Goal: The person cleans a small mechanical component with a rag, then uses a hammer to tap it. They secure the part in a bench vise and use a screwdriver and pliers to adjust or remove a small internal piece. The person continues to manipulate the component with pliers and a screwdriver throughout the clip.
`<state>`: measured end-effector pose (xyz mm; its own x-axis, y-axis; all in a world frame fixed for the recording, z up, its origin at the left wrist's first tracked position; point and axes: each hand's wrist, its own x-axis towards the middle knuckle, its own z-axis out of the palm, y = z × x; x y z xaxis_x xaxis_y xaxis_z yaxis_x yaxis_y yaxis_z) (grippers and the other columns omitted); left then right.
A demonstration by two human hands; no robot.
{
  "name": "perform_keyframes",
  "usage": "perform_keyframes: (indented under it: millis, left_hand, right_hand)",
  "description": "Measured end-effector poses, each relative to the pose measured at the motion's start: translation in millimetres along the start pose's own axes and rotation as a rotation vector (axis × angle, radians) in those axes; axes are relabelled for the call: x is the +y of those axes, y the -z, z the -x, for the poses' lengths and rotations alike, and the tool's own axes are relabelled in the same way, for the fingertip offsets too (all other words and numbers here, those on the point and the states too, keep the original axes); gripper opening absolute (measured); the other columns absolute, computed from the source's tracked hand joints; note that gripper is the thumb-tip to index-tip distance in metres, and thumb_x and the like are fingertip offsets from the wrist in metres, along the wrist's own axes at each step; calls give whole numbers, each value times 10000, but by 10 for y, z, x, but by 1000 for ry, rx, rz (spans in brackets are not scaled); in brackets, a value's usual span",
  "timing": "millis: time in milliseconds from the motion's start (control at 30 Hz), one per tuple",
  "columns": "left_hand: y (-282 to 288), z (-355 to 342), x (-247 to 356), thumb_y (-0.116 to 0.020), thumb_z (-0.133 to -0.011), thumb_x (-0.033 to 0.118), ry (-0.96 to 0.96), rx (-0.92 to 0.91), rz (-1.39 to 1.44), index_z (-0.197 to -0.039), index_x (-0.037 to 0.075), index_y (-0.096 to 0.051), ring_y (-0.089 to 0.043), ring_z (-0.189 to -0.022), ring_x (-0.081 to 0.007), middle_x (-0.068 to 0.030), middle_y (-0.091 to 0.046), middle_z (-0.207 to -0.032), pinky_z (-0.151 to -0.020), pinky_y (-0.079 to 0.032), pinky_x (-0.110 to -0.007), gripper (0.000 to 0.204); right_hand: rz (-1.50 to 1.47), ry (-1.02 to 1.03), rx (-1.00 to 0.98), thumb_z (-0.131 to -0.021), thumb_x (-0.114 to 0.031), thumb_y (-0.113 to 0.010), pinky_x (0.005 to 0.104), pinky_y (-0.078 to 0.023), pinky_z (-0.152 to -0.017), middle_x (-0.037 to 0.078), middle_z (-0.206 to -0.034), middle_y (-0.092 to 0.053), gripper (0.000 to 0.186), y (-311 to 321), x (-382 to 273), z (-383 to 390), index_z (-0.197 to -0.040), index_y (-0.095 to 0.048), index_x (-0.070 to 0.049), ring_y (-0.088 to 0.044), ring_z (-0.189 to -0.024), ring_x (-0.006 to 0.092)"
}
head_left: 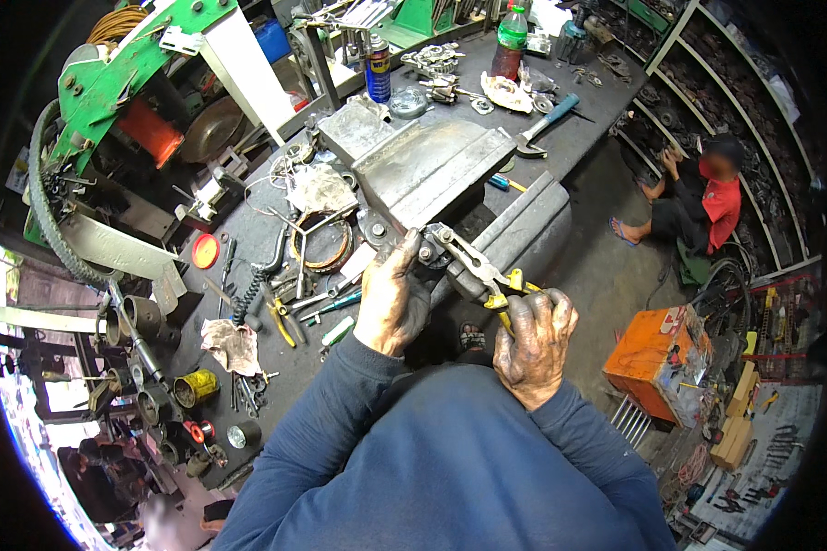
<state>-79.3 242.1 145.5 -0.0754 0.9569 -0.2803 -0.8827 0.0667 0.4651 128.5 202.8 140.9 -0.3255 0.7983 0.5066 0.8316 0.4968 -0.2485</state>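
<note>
In my right hand [535, 347] is a pair of pliers with yellow handles [476, 264], its fingers wrapped round the grips. The metal jaws point up and left, against a small dark metal part [431, 252] with bolts. My left hand [390, 301] grips that part, thumb on top. Both hands are blackened with grease. They work just in front of a large bench vise [436, 165], whose front jaw [528, 220] stands apart from its body. Exactly where the pliers bite on the part is hard to make out.
Tools crowd the dark workbench [276, 367]: another pair of yellow-handled pliers [281, 317], a metal ring [326, 246], a blue-handled hammer [547, 126], a spray can [378, 69] and a bottle of red liquid [509, 46]. An orange box [648, 354] stands right. Another person [708, 197] crouches by shelves.
</note>
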Motion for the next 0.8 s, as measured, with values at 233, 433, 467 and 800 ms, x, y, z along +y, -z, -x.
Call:
perform_keyframes:
  millis: [233, 433, 467, 800]
  left_hand:
    - [144, -21, -18, -621, -1083, 201, 5, -24, -34, -1173, 76, -683, -706, -988, -183, -47, -729, -1058, -947, -603, -442, 166]
    - [-115, 61, 1, -604, -1087, 160, 28, 79, 1, -1104, 63, -646, -640, -862, -161, -29, -652, -911, -915, -566, -410, 106]
    - [-140, 58, -3, -603, -1087, 161, 22, 89, -5, -1105, 60, -644, -641, -861, -162, -33, -656, -915, -918, -570, -411, 110]
    - [-79, 11, -32, -610, -1083, 173, 17, 87, -35, -1082, 54, -653, -631, -872, -173, -39, -664, -932, -906, -550, -404, 126]
  right_hand:
    - [217, 61, -135, -754, -102, -730, 539, -393, -968, 116, -1115, -620, 460, 551, -236, -295, -1211, -687, -68, -549, -1129, 372]
    - [39, 32, -74, -765, -106, -759, 540, -398, -991, 131, -1107, -640, 432, 388, -149, -208, -1188, -694, -46, -550, -1138, 388]
    - [-20, 20, -37, -764, -107, -766, 542, -399, -998, 133, -1109, -643, 428, 264, -89, -150, -1182, -695, -42, -550, -1141, 393]
    - [2, 42, -11, -853, -160, -726, 560, -375, -1026, 91, -1198, -636, 421, 93, 8, -61, -1270, -679, -115, -525, -1210, 373]
